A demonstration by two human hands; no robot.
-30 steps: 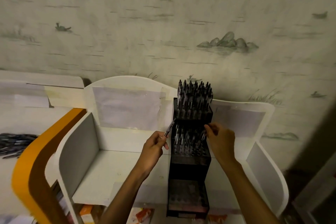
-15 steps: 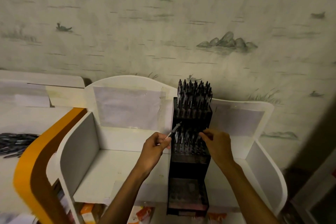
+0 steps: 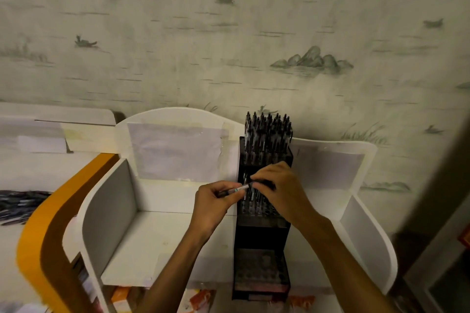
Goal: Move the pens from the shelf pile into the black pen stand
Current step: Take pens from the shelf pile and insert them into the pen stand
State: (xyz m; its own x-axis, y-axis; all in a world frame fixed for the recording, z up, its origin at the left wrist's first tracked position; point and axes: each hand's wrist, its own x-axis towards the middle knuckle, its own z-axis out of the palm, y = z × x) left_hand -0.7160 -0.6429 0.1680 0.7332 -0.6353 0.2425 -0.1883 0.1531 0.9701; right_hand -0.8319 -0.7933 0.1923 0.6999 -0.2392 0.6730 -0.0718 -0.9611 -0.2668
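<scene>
Both hands hold one pen (image 3: pixel 243 187) in front of the middle tier of the black pen stand (image 3: pixel 262 236): the left hand (image 3: pixel 213 204) grips its near-left end, the right hand (image 3: pixel 282 188) pinches its far-right end. The pen pile (image 3: pixel 17 202) lies on the shelf at far left.

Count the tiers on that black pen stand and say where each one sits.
3. On the black pen stand, the top tier at the back is full of pens; the middle tier lies partly behind both hands; the bottom tier is nearest. More may be hidden.
</scene>
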